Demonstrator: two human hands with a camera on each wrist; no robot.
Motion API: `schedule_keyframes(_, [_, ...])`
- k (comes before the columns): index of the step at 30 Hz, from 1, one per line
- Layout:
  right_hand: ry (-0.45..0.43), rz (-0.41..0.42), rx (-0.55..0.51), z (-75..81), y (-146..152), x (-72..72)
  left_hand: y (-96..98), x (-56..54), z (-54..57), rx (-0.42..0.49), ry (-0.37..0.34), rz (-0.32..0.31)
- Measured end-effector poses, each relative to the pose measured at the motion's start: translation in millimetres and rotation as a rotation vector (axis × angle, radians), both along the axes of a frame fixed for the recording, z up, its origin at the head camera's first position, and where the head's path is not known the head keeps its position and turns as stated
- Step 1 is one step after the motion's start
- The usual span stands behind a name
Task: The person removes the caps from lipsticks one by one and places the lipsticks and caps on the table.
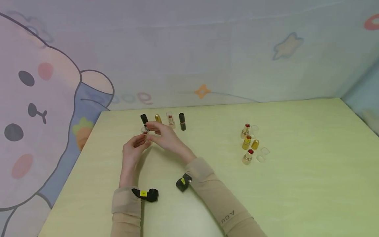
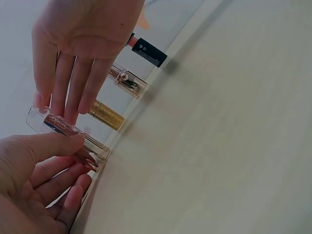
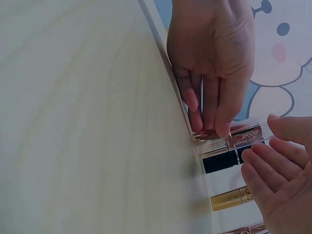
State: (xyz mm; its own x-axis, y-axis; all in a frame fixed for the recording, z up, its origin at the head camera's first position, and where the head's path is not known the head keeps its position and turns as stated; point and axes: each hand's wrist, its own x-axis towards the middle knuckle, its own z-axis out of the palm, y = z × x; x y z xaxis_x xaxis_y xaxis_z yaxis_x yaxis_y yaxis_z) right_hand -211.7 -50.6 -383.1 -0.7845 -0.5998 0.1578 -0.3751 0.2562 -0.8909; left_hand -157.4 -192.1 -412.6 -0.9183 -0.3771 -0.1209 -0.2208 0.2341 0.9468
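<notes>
Near the table's back left, my left hand [image 1: 133,150] pinches the gold lower part of a lipstick [image 2: 99,148] between thumb and fingers. The lipstick stands upright, its reddish bullet showing inside a clear cap [image 2: 38,119]. From the other side, my right hand [image 1: 166,137] holds the top of that cap with thumb and fingertips, as the right wrist view shows. Close behind the hands stand a black lipstick [image 1: 143,118], a gold lipstick [image 1: 158,118], a clear-capped lipstick [image 1: 170,121] and a black lipstick with a pinkish band [image 1: 182,122].
On the right, three uncapped red lipsticks stand in a line: one gold-based [image 1: 244,132], a yellow-gold one [image 1: 246,143] and another gold-based [image 1: 247,158]. Beside them are a gold cap [image 1: 255,144] and clear caps [image 1: 261,158]. A patterned cloth [image 1: 237,59] hangs behind the table.
</notes>
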Motion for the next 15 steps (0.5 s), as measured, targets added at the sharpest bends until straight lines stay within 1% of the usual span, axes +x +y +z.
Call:
schedule_keyframes(4, [-0.023, -0.015, -0.006, -1.9, -5, -1.5, -0.1, -0.9, 0.6, -0.034, -0.01, 0.012])
schedule_keyframes(10, [-0.054, -0.055, 0.027, -4.8, -11, -1.9, 2.5, -1.4, 1.7, -0.096, -0.016, 0.018])
schedule_keyframes(15, [-0.037, -0.067, 0.059, -5.0, -14, -3.1, 1.9, -3.6, 0.2, -0.103, -0.034, 0.026])
